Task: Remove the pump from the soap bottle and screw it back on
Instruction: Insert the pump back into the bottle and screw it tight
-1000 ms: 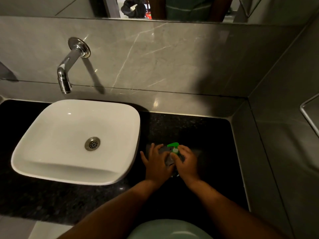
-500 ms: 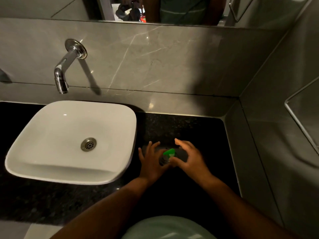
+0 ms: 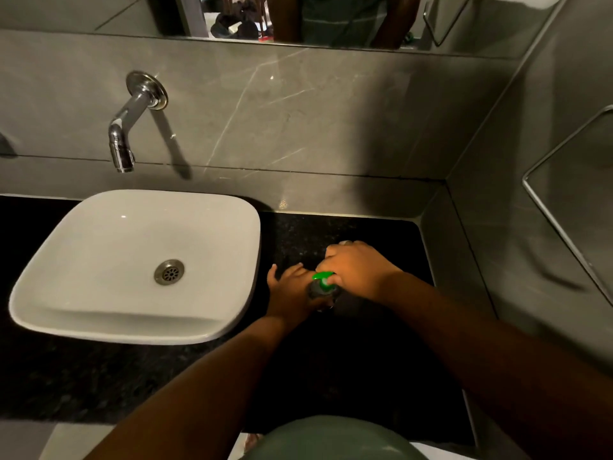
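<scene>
The soap bottle [image 3: 320, 292] is standing on the black bench [image 3: 365, 234], just beside the white basin [image 3: 132, 260] at its 3 o'clock, well clear of the wall tap [image 3: 124, 141] at 11 o'clock.

The left hand [image 3: 288, 290] is wrapping round the bottle's body from 9 o'clock, fingers closed on it, probably to keep it from spinning.

The right hand [image 3: 356, 272] is coming over from 2 o'clock, its fingers curling onto the green pump [image 3: 321, 278]; how firmly they are pinching the collar is hidden.

One hand bracing and one turning suits a threaded cap. Whether the pump is being loosened or tightened cannot be told, as it is sitting on the neck either way.
</scene>
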